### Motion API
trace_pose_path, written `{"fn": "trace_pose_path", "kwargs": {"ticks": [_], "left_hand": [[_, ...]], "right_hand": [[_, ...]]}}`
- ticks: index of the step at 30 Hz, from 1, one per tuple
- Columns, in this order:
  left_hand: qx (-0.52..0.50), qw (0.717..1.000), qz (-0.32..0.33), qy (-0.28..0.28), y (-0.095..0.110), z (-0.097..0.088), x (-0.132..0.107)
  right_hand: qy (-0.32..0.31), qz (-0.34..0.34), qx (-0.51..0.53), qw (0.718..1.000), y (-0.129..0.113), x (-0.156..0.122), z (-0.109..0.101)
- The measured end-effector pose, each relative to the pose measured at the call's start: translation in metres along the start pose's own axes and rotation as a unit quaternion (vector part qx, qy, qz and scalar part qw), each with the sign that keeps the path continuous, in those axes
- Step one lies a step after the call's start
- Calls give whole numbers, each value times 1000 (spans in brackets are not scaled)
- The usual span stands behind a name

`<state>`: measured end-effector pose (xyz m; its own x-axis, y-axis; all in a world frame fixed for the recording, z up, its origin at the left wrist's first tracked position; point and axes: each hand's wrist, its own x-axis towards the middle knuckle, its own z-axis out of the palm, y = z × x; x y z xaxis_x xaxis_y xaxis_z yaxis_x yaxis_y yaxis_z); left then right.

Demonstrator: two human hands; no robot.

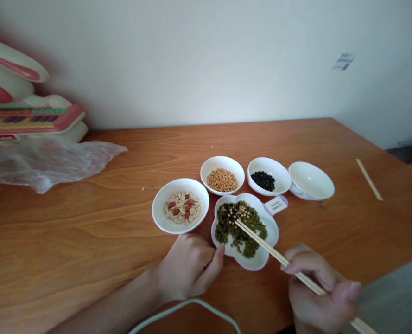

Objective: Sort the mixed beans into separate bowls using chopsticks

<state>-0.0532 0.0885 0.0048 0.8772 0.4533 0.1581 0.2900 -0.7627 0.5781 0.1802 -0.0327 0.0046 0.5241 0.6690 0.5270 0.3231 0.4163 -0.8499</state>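
My right hand (pixel 319 287) is closed around a pair of wooden chopsticks (pixel 271 250), which slant up to the left. Their tips touch the beans in a white flower-shaped dish (pixel 256 263) with a purple rim. Inside it lie green mung beans (pixel 250 248), black beans and yellow soybeans, mixed together. My left hand (pixel 188 266) rests curled on the table against the dish's left edge, thumb tip at the rim; the inside of its fingers is hidden. Just behind it stands a white bowl (pixel 159 215) of peanuts (pixel 182 207).
Behind the dish stand a bowl of soybeans (pixel 222 180), a bowl of black beans (pixel 263 181) and a white bowl (pixel 311 180) without visible contents. A wooden stick (pixel 369 179) lies at right. A plastic bag (pixel 53 160) and rabbit-shaped toy keyboard (pixel 28 116) are left. A pale cord (pixel 188 304) crosses the front.
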Motion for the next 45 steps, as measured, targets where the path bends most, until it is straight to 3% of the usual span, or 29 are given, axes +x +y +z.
{"fn": "trace_pose_path", "kwargs": {"ticks": [5, 13, 25, 34, 41, 45], "left_hand": [[1, 1000, 12, 5, 1, -2, 1], [2, 1000, 3, 6, 1, -2, 0], [0, 1000, 11, 19, 3, -3, 2], [3, 1000, 16, 22, 3, -3, 1], [4, 1000, 13, 16, 2, -1, 1], [3, 1000, 11, 14, 2, -2, 1]], "right_hand": [[-19, 42, 1, 999, -4, -3, -7], [-45, 44, -105, 993, -15, 0, -5], [-30, 60, -135, 989, -14, -6, -2], [-2, 37, -152, 988, -20, -8, 1], [50, -15, -88, 995, -25, -4, 8], [100, -95, -43, 990, -27, 12, 11]]}}
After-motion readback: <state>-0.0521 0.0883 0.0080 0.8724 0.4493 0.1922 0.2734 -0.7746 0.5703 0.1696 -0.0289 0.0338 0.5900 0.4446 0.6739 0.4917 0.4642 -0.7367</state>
